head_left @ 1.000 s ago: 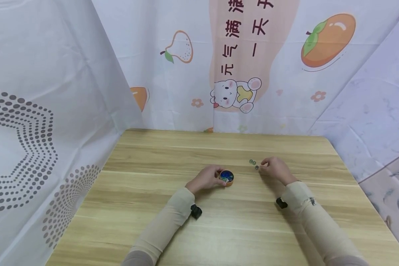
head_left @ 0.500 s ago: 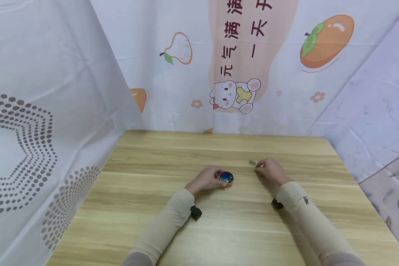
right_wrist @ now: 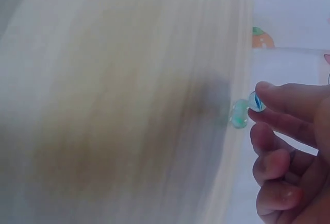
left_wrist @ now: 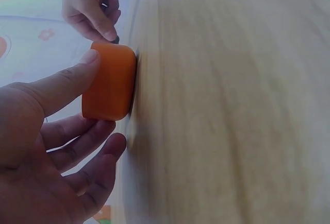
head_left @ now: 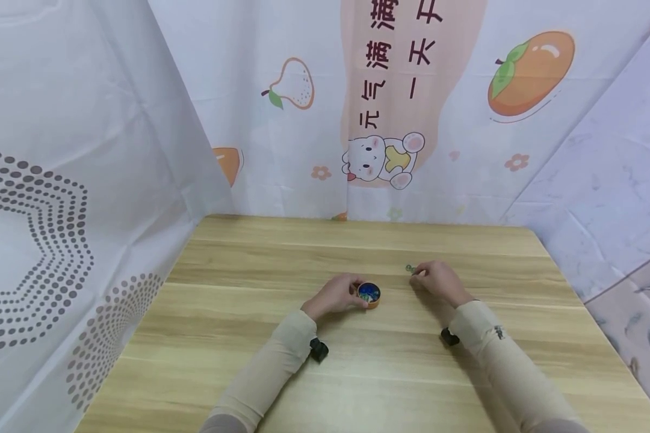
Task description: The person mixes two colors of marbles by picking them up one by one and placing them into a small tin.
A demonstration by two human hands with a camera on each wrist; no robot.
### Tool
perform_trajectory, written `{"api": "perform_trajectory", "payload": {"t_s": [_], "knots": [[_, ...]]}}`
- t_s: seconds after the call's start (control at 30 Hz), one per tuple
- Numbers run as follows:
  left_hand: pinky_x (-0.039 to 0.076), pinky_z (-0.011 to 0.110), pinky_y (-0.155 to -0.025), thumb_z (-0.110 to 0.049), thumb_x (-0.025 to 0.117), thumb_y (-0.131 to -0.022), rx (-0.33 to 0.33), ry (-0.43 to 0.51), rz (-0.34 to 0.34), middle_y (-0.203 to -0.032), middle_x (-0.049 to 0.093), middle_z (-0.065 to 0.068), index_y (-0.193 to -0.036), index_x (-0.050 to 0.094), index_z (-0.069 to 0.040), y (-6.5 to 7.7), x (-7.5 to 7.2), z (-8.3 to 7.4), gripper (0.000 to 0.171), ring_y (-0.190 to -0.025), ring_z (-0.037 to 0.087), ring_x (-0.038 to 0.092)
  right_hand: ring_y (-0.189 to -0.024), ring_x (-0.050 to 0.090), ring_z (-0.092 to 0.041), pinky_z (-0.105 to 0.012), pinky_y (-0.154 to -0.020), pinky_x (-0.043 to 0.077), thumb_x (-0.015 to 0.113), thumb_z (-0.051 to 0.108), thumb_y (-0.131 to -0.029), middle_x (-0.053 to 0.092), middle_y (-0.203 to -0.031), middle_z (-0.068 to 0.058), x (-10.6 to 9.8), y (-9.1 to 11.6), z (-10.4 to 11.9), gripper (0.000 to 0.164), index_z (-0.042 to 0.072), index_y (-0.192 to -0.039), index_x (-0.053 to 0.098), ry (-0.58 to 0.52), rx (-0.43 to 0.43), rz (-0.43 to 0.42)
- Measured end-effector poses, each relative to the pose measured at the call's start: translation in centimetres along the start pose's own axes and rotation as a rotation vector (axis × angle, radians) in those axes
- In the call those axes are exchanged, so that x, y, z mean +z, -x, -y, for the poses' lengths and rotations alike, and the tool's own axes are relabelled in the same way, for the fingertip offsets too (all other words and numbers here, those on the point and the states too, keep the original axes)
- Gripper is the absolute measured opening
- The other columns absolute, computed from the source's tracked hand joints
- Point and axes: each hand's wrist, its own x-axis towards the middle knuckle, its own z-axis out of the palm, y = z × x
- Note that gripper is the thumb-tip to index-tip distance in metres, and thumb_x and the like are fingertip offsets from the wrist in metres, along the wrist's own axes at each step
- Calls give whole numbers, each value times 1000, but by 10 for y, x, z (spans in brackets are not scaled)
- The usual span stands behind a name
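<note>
My left hand (head_left: 334,293) holds a small round orange container (head_left: 373,304), open at the top, which stands on the table. Blue and green glass marbles (head_left: 368,292) lie inside it. The left wrist view shows the thumb on one side of the orange container (left_wrist: 109,82) and fingertips on the other. To its right, my right hand (head_left: 440,281) pinches a clear marble (right_wrist: 256,101) with a blue streak between thumb and forefinger; the other fingers are curled. Close by the pinched marble, green-tinted marbles (right_wrist: 239,114) rest on the wooden table, and the right fingers partly cover them in the head view.
The light wood table (head_left: 271,246) reaches back to a printed hanging cloth (head_left: 303,138). More cloth (head_left: 119,138) hangs along the left side and right side. Each wrist carries a small black camera, such as the black camera (head_left: 318,349) at the left cuff.
My right hand has moved a little left and taken the nearest marble from the table between its fingertips. The left hand has kept the container in about the same place.
</note>
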Motion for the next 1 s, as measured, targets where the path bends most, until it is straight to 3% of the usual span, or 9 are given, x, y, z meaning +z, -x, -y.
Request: {"api": "perform_trajectory", "payload": {"t_s": [0.27, 0.5, 1.0], "knots": [[48, 29, -84, -29, 80, -81, -6, -2, 5, -107, 66, -1, -127, 63, -13, 0, 0, -1, 51, -94, 11, 58, -58, 48, -14, -29, -56, 40, 64, 20, -93, 65, -75, -6, 0, 1, 11, 24, 1, -106, 72, 6, -59, -14], [48, 29, -83, -27, 81, -80, -7, 4, 4, -105, 66, -1, -124, 64, -13, 0, 0, 0, 49, -92, 11, 58, -67, 52, -15, -30, -60, 42, 66, 21, -93, 69, -85, -9, 2, 2, 16, 21, 6, -105, 73, -12, -76, -18], [48, 30, -84, -28, 81, -80, -24, -2, 0, -108, 66, -1, -128, 62, -14, 0, 0, -1, 53, -95, 12, 58, -62, 50, -14, -30, -59, 41, 63, 23, -95, 67, -77, -7, 7, 4, 32, 21, 8, -106, 73, -55, -107, 12]]}}
